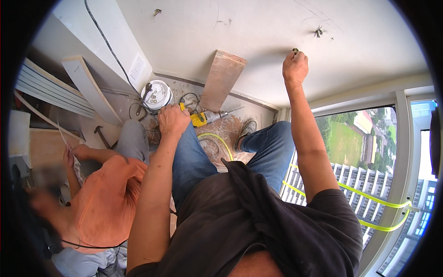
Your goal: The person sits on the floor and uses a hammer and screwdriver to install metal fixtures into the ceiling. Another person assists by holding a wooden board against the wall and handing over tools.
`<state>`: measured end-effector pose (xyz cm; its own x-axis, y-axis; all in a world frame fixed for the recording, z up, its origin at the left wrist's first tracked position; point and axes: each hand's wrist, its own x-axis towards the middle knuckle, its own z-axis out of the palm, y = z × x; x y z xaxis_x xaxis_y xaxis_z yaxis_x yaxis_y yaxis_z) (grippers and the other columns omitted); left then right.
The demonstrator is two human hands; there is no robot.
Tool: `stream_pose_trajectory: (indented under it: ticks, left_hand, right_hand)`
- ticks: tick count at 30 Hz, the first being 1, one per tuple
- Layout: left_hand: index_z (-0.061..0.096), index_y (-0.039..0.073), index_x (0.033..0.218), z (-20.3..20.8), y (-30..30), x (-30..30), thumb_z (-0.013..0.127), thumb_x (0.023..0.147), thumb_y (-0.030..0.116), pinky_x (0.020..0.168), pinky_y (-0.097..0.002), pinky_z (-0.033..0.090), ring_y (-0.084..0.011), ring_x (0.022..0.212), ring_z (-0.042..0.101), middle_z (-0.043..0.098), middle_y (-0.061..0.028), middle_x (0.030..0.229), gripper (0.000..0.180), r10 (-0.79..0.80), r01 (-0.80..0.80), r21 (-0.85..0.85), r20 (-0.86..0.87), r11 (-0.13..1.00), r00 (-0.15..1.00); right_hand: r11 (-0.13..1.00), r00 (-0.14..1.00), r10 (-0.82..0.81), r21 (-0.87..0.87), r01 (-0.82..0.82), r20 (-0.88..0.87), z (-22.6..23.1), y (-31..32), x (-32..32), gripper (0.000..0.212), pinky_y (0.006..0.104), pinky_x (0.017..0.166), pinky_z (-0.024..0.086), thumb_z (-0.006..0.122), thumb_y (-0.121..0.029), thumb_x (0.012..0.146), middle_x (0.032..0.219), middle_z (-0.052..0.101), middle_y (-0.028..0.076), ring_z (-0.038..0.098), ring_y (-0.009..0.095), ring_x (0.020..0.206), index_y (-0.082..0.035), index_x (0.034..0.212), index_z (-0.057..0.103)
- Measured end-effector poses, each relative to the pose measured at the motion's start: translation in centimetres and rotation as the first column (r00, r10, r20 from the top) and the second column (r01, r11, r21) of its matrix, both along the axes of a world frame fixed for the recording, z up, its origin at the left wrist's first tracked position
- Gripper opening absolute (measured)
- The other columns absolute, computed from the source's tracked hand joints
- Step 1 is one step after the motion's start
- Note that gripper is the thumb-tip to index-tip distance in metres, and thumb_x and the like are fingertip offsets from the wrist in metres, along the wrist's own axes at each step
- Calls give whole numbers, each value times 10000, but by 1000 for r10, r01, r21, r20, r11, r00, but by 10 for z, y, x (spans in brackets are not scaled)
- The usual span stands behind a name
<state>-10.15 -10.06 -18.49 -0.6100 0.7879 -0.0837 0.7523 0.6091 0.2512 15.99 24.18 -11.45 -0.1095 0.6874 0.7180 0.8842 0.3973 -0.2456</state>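
My right hand (295, 69) is raised to the white wall (258, 27), its fingers closed around a small metal bolt fitting (295, 51) at the wall surface. Another metal fitting (318, 32) sticks out of the wall to the upper right, and a brass-coloured one (158, 12) at the upper left. My left hand (174, 121) rests over my left knee with the fingers bent over it; the fingertips are partly hidden. Just beyond that hand is a yellow power drill (201, 119) with a long bit pointing right.
A co-worker in an orange shirt (108, 203) crouches close at my left, holding a thin pale strip. A white bucket (157, 94), a hammer (102, 137) and a leaning board (223, 78) stand or lie near the wall. A window (355, 152) with yellow-green hose (383, 203) is at right.
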Motion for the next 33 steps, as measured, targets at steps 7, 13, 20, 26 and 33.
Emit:
stream_pose_trajectory:
  ticks: [7, 13, 20, 26, 33]
  left_hand:
    - [765, -1, 1034, 1, 6, 4, 603, 900, 340, 972, -512, 527, -395, 1125, 662, 735, -226, 1123, 402, 2, 0, -54, 31, 999, 1000]
    - [767, 1, 1055, -6, 2, 1, 588, 893, 343, 976, -536, 512, -410, 1157, 659, 734, -229, 1153, 418, 2, 1, -61, 42, 998, 999]
    - [780, 9, 1028, -8, 6, -2, 610, 888, 314, 939, -515, 544, -402, 1095, 687, 753, -221, 1097, 376, -15, 22, -67, 101, 997, 995]
    - [764, -17, 1053, 3, -3, -3, 587, 910, 310, 992, -522, 517, -404, 1120, 656, 736, -217, 1142, 398, 24, -24, -5, 37, 1000, 999]
    - [763, -16, 1065, 0, 0, -2, 609, 915, 326, 989, -521, 520, -405, 1125, 651, 728, -226, 1136, 403, 12, -12, -10, 19, 1000, 1000]
  right_hand:
    - [998, 995, -38, -43, 42, 90, 4, 11, -2, 284, 556, 753, 568, 599, -311, 975, 915, 694, 254, 693, 458, 805, -32, 935, 635]
    - [953, 998, -69, -296, 68, 6, 9, 18, -10, 456, 567, 834, 555, 530, -414, 982, 902, 744, 266, 720, 459, 895, -21, 910, 750]
    - [610, 692, -157, -621, -492, -704, -14, 64, 19, 404, 404, 576, 589, 573, -400, 1024, 770, 635, 75, 613, 208, 556, -7, 971, 653]
    - [733, 698, 77, -434, -523, -712, 14, 17, 25, 351, 347, 618, 580, 503, -222, 1026, 879, 683, 144, 701, 222, 663, 80, 1098, 666]
    - [840, 729, 202, -267, -472, -654, 8, 2, 17, 329, 288, 755, 577, 491, 1, 901, 1005, 728, 162, 738, 196, 831, 131, 1157, 651]
